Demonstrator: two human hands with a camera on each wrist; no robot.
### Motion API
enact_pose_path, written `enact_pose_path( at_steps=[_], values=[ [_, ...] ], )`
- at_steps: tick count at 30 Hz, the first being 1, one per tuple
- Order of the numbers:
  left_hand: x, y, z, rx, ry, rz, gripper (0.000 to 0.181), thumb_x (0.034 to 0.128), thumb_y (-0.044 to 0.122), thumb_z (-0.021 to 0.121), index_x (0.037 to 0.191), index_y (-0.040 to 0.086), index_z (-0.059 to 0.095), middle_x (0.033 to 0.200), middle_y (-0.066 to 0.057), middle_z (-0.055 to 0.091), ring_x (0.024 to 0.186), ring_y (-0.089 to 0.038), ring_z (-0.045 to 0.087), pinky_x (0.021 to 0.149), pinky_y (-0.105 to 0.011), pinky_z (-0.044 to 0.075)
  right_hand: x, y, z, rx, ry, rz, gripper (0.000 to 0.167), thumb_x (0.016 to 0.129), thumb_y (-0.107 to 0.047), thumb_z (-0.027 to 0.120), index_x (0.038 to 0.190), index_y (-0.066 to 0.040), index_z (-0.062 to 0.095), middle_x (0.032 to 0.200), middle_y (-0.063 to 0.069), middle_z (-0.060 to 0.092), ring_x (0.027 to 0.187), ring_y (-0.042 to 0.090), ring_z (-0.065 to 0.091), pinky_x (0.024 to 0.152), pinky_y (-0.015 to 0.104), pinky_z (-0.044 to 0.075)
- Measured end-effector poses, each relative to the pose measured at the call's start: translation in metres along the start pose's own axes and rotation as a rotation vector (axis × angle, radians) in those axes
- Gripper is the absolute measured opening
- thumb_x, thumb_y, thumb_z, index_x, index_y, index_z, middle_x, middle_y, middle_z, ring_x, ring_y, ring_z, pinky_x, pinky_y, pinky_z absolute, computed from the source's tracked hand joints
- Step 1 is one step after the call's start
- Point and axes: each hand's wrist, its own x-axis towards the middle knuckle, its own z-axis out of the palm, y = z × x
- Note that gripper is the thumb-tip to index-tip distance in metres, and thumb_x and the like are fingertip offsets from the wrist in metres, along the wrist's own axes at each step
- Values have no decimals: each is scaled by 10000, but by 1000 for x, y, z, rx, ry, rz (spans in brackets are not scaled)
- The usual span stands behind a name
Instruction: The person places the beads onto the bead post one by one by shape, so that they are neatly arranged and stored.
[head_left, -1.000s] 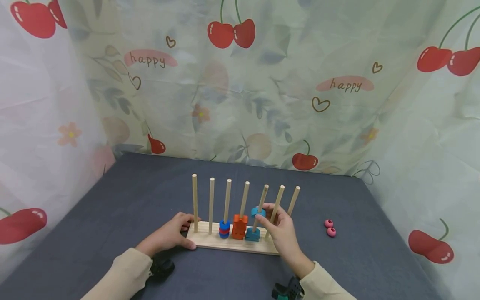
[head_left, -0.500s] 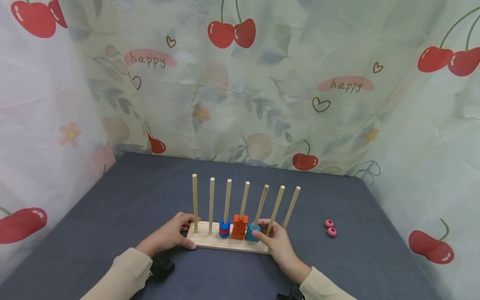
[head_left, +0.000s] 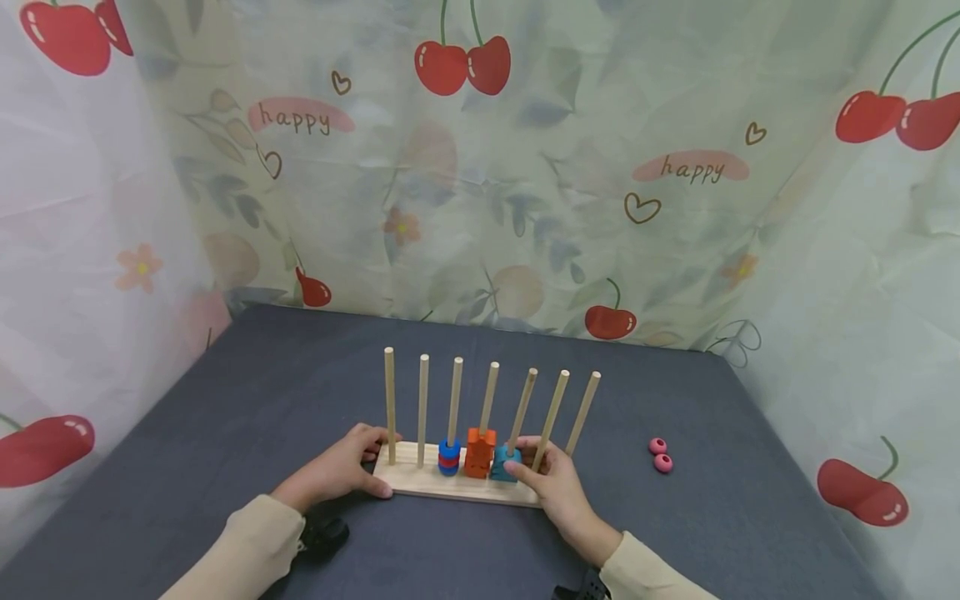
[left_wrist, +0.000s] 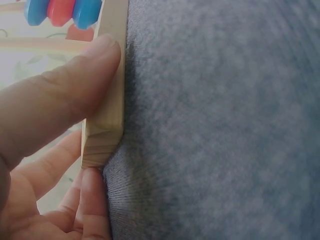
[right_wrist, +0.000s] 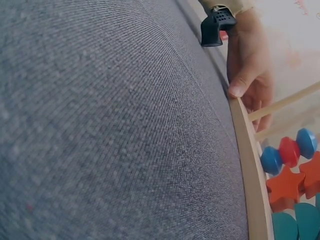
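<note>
My left hand (head_left: 337,468) grips the left end of a wooden peg board (head_left: 408,481), thumb along its front edge and fingers at the end and behind. On the third peg sit blue and red beads (head_left: 448,459); the fourth carries orange star-shaped beads (head_left: 478,458). Teal beads (head_left: 500,467) are stacked low on the fifth peg. My right hand (head_left: 561,492) holds the upper teal bead between thumb and fingers, low on that peg. Its fingers partly hide the stack. In the right wrist view, only the edges of the teal beads (right_wrist: 285,227) show.
Two pink beads (head_left: 660,455) lie on the dark cloth (head_left: 720,517) to the right of the board. Bare pegs (head_left: 555,412) rise around the right hand, and two more stand near the left hand. A patterned curtain (head_left: 480,183) encloses the back and sides.
My right hand has lowered the upper teal bead down the fifth peg onto the teal below. Over the last half second it has barely moved. The left hand has stayed put.
</note>
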Motion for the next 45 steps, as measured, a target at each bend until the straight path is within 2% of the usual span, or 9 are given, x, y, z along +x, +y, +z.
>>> enact_pose_path(
  at_steps=[4,7,12,17,27,33,40,42,45],
  values=[
    [1,1,0,2,4,-5,724,641,180,905,1285,106,580,1156,-115,453,1116,-300,499,1000,-523,403,1,-5,-2,27,-4,-9,373,852,-65,725,1197,-24,589,1185,154,655,1048,209,613,931,352,479],
    [1,2,1,4,10,-14,720,640,174,905,1281,110,583,1151,-108,456,1118,-295,501,1003,-521,404,1,-14,-5,45,-25,-47,460,866,-65,710,1289,-32,533,1285,180,606,1201,281,565,1060,467,401],
    [0,2,0,5,14,-19,721,638,172,906,1281,115,585,1158,-105,457,1118,-289,504,1002,-524,404,3,-39,-14,68,-81,-125,630,880,-82,697,1435,-73,401,1410,156,515,1358,292,431,1130,484,300],
    [-2,2,-1,5,8,-2,728,640,178,905,1289,109,582,1157,-110,454,1107,-285,504,998,-525,402,3,-67,-22,82,-109,-202,720,896,-61,672,1507,-155,304,1480,91,447,1402,214,368,1142,386,281],
    [-3,0,-1,9,-2,13,732,642,181,904,1293,101,578,1151,-116,454,1097,-283,503,984,-522,405,-5,-108,-34,122,-121,-416,792,899,16,638,1545,-158,215,1537,82,354,1440,162,292,1121,203,277],
    [-2,1,0,8,9,-8,726,637,185,907,1283,111,586,1147,-110,458,1102,-281,504,991,-523,403,-12,-123,-43,160,-115,-548,740,884,99,608,1518,-76,267,1529,119,363,1416,109,336,1110,190,291],
    [-2,1,0,7,-2,-14,728,642,191,905,1289,117,581,1150,-109,457,1106,-282,495,993,-520,401,-17,-129,-66,190,-68,-785,590,855,224,538,1406,122,351,1399,130,513,1310,182,494,1057,264,388],
    [-2,1,0,3,-4,-10,730,645,186,904,1294,110,577,1157,-117,453,1105,-288,493,993,-521,399,-17,-126,-76,157,-30,-822,553,851,231,536,1376,136,388,1356,126,552,1268,183,533,1034,253,417],
    [-3,3,-1,2,-11,1,736,650,179,901,1302,101,570,1170,-129,446,1104,-292,490,988,-524,398,-16,-118,-95,83,48,-796,506,862,205,548,1348,134,427,1308,83,594,1220,156,567,993,220,451]
  ],
)
